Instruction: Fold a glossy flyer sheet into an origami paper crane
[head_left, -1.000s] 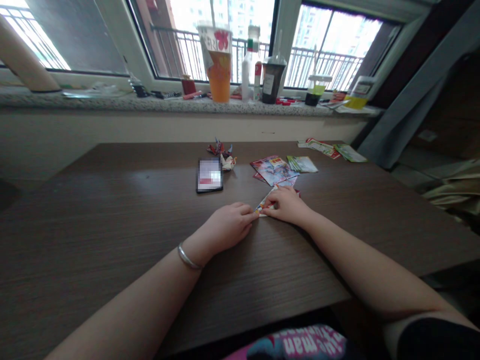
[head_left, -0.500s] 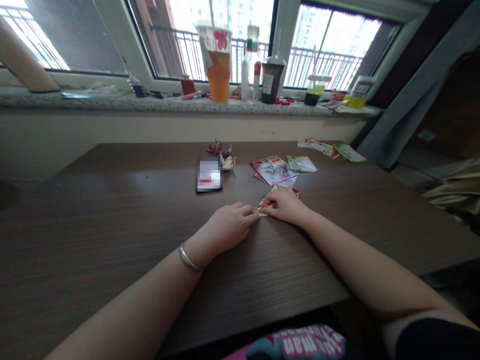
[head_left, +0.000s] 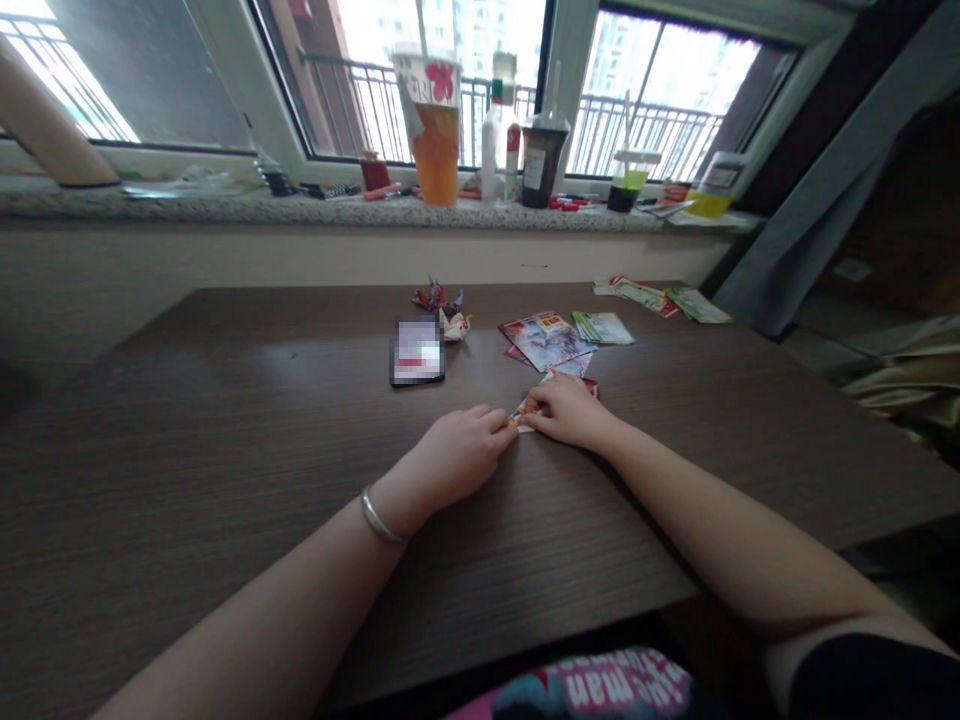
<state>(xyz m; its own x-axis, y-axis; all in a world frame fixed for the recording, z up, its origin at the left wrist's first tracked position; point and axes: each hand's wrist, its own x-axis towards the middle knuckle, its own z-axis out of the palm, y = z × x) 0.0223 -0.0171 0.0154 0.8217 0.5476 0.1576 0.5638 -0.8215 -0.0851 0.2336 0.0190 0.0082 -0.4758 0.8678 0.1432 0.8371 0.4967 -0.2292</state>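
Observation:
A small piece of colourful printed paper [head_left: 525, 408], partly folded, lies on the brown table between my hands. My left hand [head_left: 466, 448], with a silver bangle at the wrist, closes its fingertips on the paper's left corner. My right hand [head_left: 568, 408] presses and pinches the paper from the right, its palm hiding most of the sheet. Just beyond my right hand lie overlapping printed sheets [head_left: 547, 340]. A phone [head_left: 418, 352] with a blurred screen rests further left, beside crumpled or folded paper pieces [head_left: 454, 325].
Green-and-white paper packets [head_left: 604, 328] lie behind the printed sheets, with more slips [head_left: 643, 293] at the table's back right. On the stone windowsill [head_left: 247, 208] stand a tall cup of orange drink [head_left: 436, 150], a dark lidded cup [head_left: 543, 160], bottles and pens.
Hardly anything differs. Both hands stay at the paper, with only a slight shift of the right fingers over it.

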